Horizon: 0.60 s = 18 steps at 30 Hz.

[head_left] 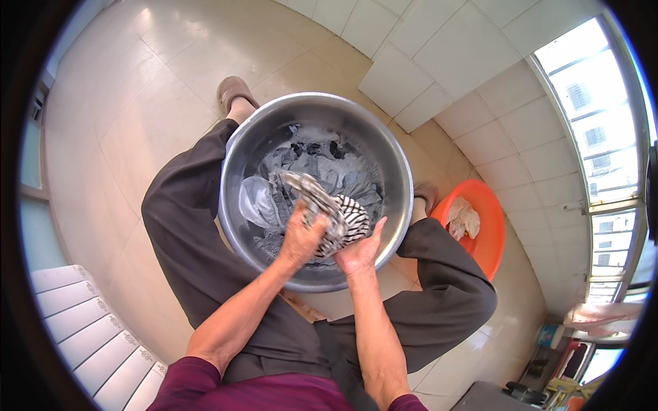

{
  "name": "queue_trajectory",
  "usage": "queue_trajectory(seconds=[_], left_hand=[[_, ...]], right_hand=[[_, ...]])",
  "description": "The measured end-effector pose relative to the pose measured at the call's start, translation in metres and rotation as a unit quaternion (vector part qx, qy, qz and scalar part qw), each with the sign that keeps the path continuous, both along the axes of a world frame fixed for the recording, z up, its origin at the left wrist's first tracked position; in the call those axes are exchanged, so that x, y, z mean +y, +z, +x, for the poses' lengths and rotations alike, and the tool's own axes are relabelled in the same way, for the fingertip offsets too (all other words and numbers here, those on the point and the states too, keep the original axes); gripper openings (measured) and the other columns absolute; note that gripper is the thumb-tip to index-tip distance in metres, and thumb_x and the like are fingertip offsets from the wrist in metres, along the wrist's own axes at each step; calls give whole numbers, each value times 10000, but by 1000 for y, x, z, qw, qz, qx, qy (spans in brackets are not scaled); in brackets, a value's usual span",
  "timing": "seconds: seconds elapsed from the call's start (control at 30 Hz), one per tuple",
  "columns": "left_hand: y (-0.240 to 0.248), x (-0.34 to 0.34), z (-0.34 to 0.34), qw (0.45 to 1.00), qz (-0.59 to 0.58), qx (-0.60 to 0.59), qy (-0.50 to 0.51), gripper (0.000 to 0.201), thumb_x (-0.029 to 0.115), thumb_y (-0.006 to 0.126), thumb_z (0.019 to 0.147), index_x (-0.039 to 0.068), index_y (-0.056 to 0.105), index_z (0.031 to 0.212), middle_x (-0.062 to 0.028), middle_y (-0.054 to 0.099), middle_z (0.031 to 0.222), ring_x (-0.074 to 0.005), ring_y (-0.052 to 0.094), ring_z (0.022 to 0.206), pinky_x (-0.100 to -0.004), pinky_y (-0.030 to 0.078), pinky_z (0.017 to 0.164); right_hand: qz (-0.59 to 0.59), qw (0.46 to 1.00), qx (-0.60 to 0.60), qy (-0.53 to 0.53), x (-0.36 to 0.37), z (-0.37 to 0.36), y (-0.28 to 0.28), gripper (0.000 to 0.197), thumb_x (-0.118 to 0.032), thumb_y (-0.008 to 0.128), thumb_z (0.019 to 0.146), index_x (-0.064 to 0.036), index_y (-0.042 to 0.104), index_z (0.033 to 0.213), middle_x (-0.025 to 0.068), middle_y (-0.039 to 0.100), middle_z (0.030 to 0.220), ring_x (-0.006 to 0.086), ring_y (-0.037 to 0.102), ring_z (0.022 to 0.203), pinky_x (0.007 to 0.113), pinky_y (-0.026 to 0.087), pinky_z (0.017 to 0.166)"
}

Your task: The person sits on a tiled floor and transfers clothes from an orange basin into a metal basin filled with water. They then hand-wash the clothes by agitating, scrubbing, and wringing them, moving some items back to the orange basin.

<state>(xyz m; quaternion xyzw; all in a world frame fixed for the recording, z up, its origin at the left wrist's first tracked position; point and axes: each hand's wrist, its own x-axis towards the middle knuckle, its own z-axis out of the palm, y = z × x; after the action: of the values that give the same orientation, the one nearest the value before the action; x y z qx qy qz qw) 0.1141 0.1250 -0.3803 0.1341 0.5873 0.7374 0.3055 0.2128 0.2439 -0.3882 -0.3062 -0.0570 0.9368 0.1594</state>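
Note:
A large metal basin (306, 104) stands on the floor between my knees, with soapy water and grey clothes (329, 168) soaking in it. Over the water I hold a black-and-white striped cloth (354, 218), partly blurred by motion. My left hand (302, 237) is closed on its left side, fingers wrapped into the fabric. My right hand (362, 251) cups the cloth from below and the right, its thumb sticking up. Left of the striped cloth, a white piece of fabric (258, 201) bulges out of the water.
An orange plastic basin (491, 236) holding a pale cloth (464, 219) stands beside my right knee. White drawers (89, 322) are at the lower left. A tiled wall (473, 41) and a barred window (596, 130) border the right. Tiled floor (137, 103) surrounds the metal basin.

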Motion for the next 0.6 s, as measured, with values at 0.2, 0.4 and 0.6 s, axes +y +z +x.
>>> queue_trajectory(seconds=[0.2,0.4,0.6], left_hand=[[-10,8,85,941,-186,283,6,571,421,828,862,22,720,1256,-239,248,1629,-427,282,1499,-542,242,1235],[-57,24,51,956,-183,200,110,338,264,781,895,19,761,1128,-210,678,1155,-324,660,995,-439,521,886],[-45,22,24,942,-57,-329,3,377,352,691,1019,-15,769,1052,-39,761,964,-102,666,772,-295,555,706]], right_hand=[[50,997,-39,51,10,23,-60,738,-674,505,1024,3,690,1249,147,726,1250,296,707,1137,426,589,984],[107,966,-223,-79,-21,3,-76,331,-318,613,1034,-29,684,1180,84,725,1120,215,715,973,376,600,867],[260,908,-318,-82,-14,8,-47,210,-138,735,937,-52,682,1122,53,703,1014,180,681,894,339,575,821]])
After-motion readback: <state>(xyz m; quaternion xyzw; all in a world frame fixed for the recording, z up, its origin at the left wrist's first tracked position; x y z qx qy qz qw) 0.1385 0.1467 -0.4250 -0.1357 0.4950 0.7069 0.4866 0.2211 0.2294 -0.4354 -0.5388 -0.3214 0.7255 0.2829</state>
